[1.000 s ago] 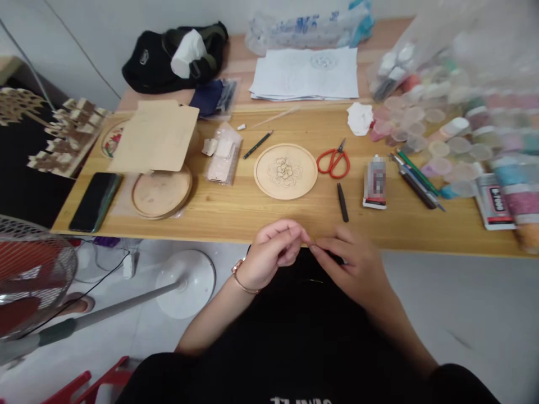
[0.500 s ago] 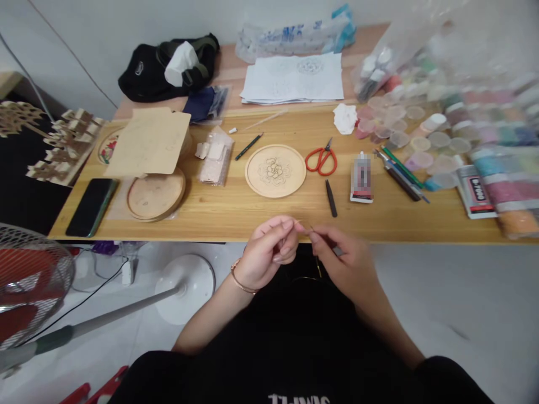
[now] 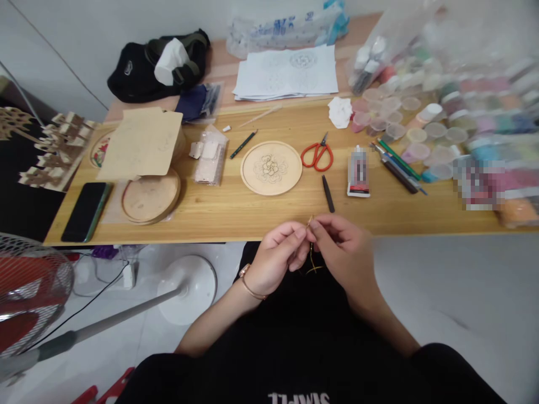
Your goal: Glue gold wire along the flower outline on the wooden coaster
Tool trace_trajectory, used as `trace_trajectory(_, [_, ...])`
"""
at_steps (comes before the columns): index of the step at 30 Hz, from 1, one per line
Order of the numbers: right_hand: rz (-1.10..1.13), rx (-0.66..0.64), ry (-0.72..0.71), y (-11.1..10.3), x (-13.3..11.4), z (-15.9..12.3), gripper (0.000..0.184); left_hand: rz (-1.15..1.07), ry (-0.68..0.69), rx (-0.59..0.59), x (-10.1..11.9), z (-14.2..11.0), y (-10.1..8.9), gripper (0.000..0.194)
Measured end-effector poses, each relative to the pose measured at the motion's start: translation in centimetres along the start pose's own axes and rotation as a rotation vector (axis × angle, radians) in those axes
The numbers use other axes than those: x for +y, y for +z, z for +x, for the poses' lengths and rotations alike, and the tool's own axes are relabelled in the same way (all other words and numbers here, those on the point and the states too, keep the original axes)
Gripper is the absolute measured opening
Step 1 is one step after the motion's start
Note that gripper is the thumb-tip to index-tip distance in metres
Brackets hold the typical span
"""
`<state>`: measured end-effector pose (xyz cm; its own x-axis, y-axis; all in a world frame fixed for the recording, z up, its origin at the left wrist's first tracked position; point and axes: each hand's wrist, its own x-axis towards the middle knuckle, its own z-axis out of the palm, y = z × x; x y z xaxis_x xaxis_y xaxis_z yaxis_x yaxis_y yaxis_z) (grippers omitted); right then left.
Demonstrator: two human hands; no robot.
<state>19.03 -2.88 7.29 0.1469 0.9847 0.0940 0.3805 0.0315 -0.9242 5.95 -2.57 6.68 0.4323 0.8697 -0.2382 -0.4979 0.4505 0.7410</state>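
My left hand (image 3: 275, 255) and my right hand (image 3: 341, 249) meet just below the front edge of the wooden table (image 3: 236, 210), over my lap. Both pinch a thin gold wire (image 3: 312, 259) between thumb and fingertips; its loose end hangs down and curls between the hands. A bracelet sits on my left wrist. Straight ahead on the table lies a round wooden disc with an engraved flower outline (image 3: 271, 168). Black tweezers (image 3: 328, 193) lie just beyond my right hand.
Red scissors (image 3: 318, 155), a glue tube (image 3: 358, 174) and pens (image 3: 398, 166) lie right of the disc, with many small jars (image 3: 425, 120) behind. Left are a bagged wooden disc (image 3: 149, 196), a wooden board (image 3: 141, 143), a phone (image 3: 85, 210). A fan (image 3: 33, 292) stands on the floor.
The hands parted briefly with the wire between them, then closed together again and rose slightly toward the table edge. The view shifted a little to the right.
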Motion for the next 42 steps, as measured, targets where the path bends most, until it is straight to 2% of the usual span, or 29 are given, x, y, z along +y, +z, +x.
trace_trajectory(7, [0.167, -0.068, 0.093, -0.1, -0.4, 0.0, 0.016, 0.029, 0.006, 0.036, -0.2, 0.0, -0.1, 0.029])
trace_trajectory(16, [0.197, -0.071, 0.045, -0.1, -0.7, -0.2, 0.016, 0.015, 0.019, 0.045, -0.4, 0.0, -0.2, 0.03])
trace_trajectory(26, [0.051, -0.086, -0.111, -0.2, -1.5, -0.4, 0.019, -0.05, 0.01, 0.062, -0.2, 0.0, 0.0, 0.032])
trace_trajectory(31, [0.07, -0.124, -0.101, -0.2, -1.4, -0.4, 0.02, -0.065, 0.008, 0.066, -0.2, 0.0, 0.0, 0.032])
trace_trajectory(38, [0.091, -0.318, 0.003, 0.0, -0.8, -0.9, 0.006, -0.05, 0.042, 0.137, -0.4, 0.2, -0.1, 0.037])
trace_trajectory(42, [0.018, -0.25, -0.038, -0.1, -0.5, -0.7, 0.019, -0.031, 0.05, 0.139, -0.4, 0.2, -0.2, 0.036])
